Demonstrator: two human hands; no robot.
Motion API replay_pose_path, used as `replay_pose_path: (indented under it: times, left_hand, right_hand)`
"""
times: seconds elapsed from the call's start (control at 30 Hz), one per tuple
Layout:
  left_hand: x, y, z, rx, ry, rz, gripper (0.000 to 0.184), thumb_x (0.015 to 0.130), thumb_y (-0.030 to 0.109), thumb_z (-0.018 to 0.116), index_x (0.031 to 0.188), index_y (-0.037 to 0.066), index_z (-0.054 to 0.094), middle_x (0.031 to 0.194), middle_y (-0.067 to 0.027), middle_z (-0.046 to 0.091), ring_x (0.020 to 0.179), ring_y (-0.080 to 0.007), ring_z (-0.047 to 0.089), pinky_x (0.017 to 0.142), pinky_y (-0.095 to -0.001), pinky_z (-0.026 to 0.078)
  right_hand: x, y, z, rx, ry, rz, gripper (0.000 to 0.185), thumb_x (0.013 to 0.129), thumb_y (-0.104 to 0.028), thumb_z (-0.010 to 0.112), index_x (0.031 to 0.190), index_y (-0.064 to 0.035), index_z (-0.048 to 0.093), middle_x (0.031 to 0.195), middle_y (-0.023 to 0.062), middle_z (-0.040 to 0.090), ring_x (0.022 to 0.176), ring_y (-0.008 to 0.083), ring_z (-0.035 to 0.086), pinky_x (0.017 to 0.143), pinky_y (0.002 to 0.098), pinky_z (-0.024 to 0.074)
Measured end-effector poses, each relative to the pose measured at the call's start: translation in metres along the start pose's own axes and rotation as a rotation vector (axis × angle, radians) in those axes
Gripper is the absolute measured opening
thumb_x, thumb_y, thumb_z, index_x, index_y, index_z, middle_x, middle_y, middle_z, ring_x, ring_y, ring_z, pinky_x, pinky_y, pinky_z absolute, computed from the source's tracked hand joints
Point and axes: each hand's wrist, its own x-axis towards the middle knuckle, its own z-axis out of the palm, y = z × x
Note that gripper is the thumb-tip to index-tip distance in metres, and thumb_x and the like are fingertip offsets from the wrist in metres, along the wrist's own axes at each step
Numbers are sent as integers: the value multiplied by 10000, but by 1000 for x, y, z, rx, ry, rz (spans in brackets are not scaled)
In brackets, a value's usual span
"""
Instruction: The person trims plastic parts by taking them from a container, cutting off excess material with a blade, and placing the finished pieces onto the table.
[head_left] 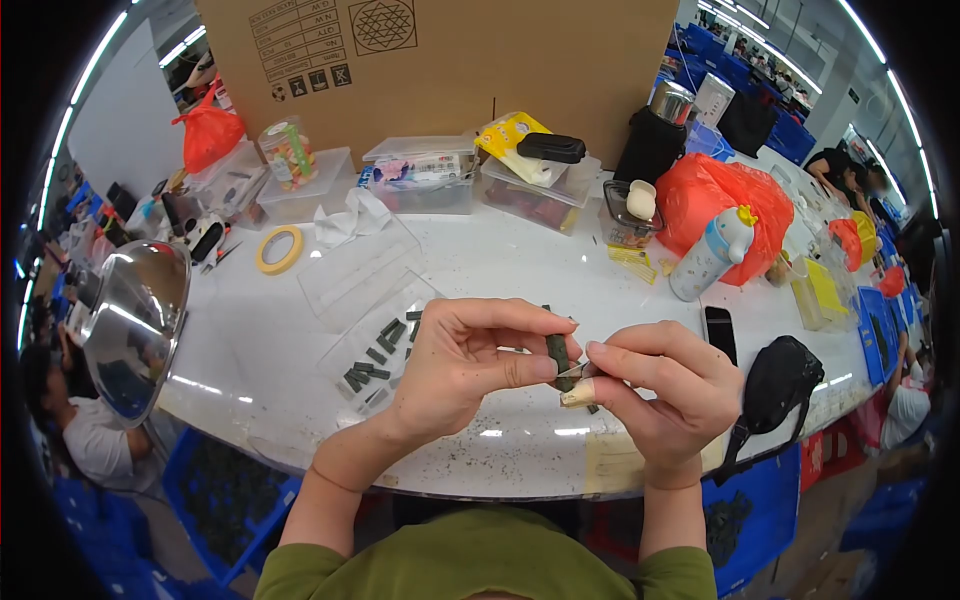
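My left hand (455, 365) pinches a dark green strip-shaped piece (557, 350), held upright between fingertips and thumb above the table. In my right hand (675, 385) is a small thin metal blade (573, 373), its tip against or very close to the green piece. Cream-coloured tape or a cover (578, 393) wraps the right thumb. Beside my left hand, several similar dark green pieces (365, 373) lie on a clear plastic sheet or tray (337, 345). Part of the held piece is hidden behind my fingers.
A large cardboard panel (450, 70) stands at the back behind clear plastic boxes (425, 190). Left are a tape roll (279, 249) and a shiny metal bowl (140, 330). Right are a bottle (712, 252), a phone (719, 335) and a black pouch (780, 385). Blue crates (225, 500) sit below.
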Motion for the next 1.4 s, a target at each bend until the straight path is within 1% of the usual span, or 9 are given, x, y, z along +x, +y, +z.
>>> replay_pose_path:
  times: [0.13,0.3,0.47,0.6,0.8,0.93,1.13,1.3,1.4]
  left_hand:
    - [0,0,0,-5,-2,-13,337,648,-175,638,951,-29,656,884,-152,630,779,-189,618,717,-244,541]
    - [0,1,1,18,-6,-5,335,653,-174,634,954,-27,653,887,-152,630,780,-191,618,717,-243,540]
    - [1,0,2,-9,15,-19,314,657,-168,637,937,-25,647,880,-157,630,770,-195,620,722,-245,539]
    - [0,-3,2,-61,37,31,348,696,-141,645,1028,-42,617,893,-154,652,729,-163,606,704,-231,520]
    - [1,-3,2,-67,-16,68,341,728,-106,641,1059,-47,585,875,-142,646,721,-176,615,702,-241,527]
    - [10,12,-7,-236,-185,-317,334,749,-54,645,1068,-6,560,852,-160,629,691,-177,604,606,-259,508]
    - [9,-1,-7,-275,-170,-308,288,774,-8,648,1048,-8,561,858,-157,629,675,-173,597,609,-263,505]
    - [6,2,-5,-277,-122,-234,308,762,-66,624,1064,-17,586,854,-111,636,736,-152,617,659,-220,497]
    - [3,-1,-3,-205,-61,-149,310,754,-83,622,1055,-18,591,863,-109,637,768,-138,612,686,-210,491]
  right_hand:
    - [0,-2,0,-9,5,25,198,575,-95,783,739,-12,711,700,76,642,533,128,493,461,217,367]
    - [0,0,-1,-51,11,-51,202,571,-77,777,752,-12,713,703,77,644,541,125,494,459,220,366]
    - [1,1,-8,-49,-92,-97,192,610,0,746,794,-13,697,764,64,635,570,141,534,486,223,432]
    - [2,7,-6,250,-45,29,233,588,41,728,813,-12,700,778,72,643,574,131,531,484,216,423]
    - [2,7,0,235,-10,3,271,568,64,715,828,-11,702,790,81,650,584,123,531,486,213,418]
    - [3,6,-2,255,-9,14,309,492,101,659,769,-30,700,743,102,661,579,130,522,495,208,401]
    - [4,11,1,203,10,-52,281,563,45,726,838,-11,705,808,84,650,593,125,531,487,211,412]
    - [2,5,-1,201,6,20,261,575,12,746,832,-17,706,800,77,645,591,130,534,487,207,410]
    - [2,4,0,72,-49,3,247,584,-12,757,826,-23,707,785,71,638,588,135,537,487,209,415]
